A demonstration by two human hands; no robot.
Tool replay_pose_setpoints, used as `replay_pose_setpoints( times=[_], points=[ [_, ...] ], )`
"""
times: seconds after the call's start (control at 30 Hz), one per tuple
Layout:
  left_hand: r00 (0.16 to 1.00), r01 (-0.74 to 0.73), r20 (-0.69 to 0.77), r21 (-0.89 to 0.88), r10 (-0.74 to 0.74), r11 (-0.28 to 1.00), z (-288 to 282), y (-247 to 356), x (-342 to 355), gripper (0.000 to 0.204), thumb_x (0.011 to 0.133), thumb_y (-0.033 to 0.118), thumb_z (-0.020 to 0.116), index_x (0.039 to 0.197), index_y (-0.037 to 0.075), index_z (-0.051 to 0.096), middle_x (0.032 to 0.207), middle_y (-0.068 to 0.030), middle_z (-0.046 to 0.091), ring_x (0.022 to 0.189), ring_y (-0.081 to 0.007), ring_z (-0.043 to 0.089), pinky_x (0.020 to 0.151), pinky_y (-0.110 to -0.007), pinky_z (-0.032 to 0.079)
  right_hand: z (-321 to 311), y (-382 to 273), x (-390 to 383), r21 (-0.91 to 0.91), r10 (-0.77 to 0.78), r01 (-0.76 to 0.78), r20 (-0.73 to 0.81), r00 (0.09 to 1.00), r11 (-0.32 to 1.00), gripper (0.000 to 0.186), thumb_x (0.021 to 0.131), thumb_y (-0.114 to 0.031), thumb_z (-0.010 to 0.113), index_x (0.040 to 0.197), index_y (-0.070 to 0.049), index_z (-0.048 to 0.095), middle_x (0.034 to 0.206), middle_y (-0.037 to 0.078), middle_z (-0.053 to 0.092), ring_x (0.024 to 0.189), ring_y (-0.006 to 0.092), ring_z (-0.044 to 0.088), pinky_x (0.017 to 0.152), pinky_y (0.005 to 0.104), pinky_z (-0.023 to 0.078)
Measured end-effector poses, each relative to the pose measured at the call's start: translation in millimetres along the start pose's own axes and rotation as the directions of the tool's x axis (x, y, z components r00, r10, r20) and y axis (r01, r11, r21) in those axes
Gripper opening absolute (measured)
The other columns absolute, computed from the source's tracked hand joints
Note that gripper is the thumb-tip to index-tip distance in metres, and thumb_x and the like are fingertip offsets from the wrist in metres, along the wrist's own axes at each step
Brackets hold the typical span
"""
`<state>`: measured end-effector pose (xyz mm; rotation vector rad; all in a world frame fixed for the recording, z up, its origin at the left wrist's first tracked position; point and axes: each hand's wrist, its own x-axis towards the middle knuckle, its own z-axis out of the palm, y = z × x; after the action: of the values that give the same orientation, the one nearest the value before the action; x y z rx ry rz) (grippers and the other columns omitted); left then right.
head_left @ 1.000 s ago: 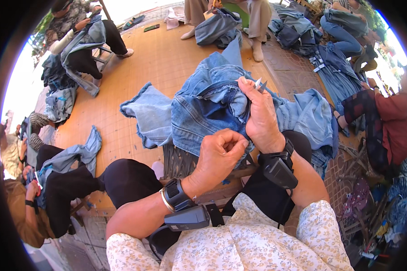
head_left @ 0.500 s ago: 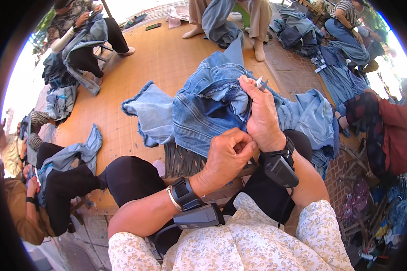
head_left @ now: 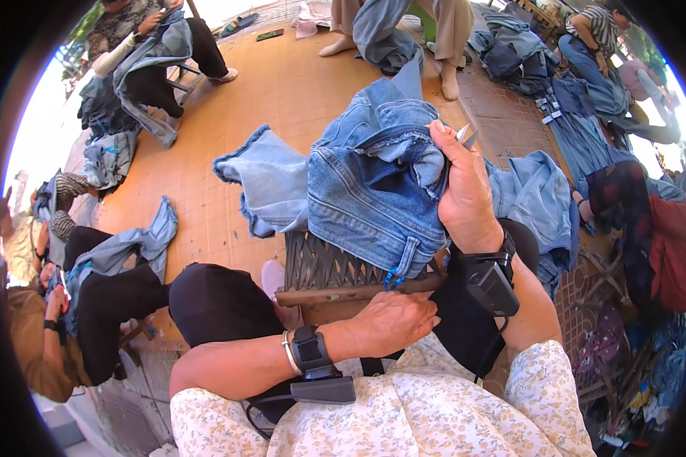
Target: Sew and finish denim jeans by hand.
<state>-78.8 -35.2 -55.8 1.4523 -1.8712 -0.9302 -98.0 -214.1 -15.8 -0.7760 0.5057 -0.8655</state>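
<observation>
The person sits with a denim jacket (head_left: 373, 198) draped over a woven stool (head_left: 335, 274) in front of the knees. The right hand (head_left: 465, 194) presses on the jacket near the collar and pinches small metal snips (head_left: 465, 135) between its fingers. The left hand (head_left: 392, 320) is low, curled at the hem where blue threads (head_left: 395, 276) hang. It seems the step is trimming loose threads. The next move probably calls for pulling a thread taut with the left hand and bringing the snips close to it without cutting the cloth.
</observation>
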Motion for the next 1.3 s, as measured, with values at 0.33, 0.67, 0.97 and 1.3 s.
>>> replay_pose_setpoints(
  times=[0.33,0.67,0.97,1.3],
  points=[
    [0.996,0.035,0.084,0.058,-0.040,0.998,14,-20,-23,0.005,0.073,0.005,0.058,0.070,0.001,0.055,0.074,-0.0142,0.057,0.072,-0.0339,0.059,0.063,-0.043,0.046,-3,3,5,0.024,0.006,-0.005,-0.025,1.000,1.000,0.005,0.083,-0.010,0.065,0.082,-0.008,0.061,0.082,-0.001,0.061,0.075,0.0066,0.056,0.072,0.0219,0.044],
    [0.936,0.110,-0.082,-0.854,-0.342,0.508,-44,-7,-20,0.022,0.081,-0.008,0.045,0.100,-0.002,0.055,0.091,-0.0080,0.062,0.073,-0.0094,0.059,0.066,-0.022,0.047,0,-2,4,-0.015,-0.017,0.017,-0.026,1.000,1.000,0.009,0.082,-0.013,0.068,0.080,-0.010,0.060,0.078,-0.006,0.056,0.073,0.0034,0.050,0.071,0.0201,0.038],
    [0.879,0.121,-0.131,-0.869,-0.458,0.480,-56,-15,-30,0.016,0.087,0.002,0.052,0.102,-0.001,0.057,0.086,-0.0091,0.064,0.070,-0.0115,0.059,0.063,-0.022,0.047,-2,-1,5,-0.027,-0.012,0.012,0.012,1.000,1.000,0.010,0.082,-0.013,0.068,0.077,-0.012,0.059,0.077,-0.006,0.055,0.072,0.0034,0.049,0.071,0.0198,0.038],
    [0.767,0.099,-0.641,0.162,0.028,0.982,-66,-28,-23,0.007,0.079,0.001,0.059,0.086,0.000,0.060,0.075,-0.0099,0.055,0.064,-0.0238,0.056,0.057,-0.032,0.046,-2,1,6,-0.039,-0.027,0.028,0.033,0.999,0.999,0.010,0.082,-0.012,0.067,0.076,-0.013,0.059,0.078,-0.006,0.056,0.075,0.0044,0.050,0.072,0.0213,0.039]
  ],
)
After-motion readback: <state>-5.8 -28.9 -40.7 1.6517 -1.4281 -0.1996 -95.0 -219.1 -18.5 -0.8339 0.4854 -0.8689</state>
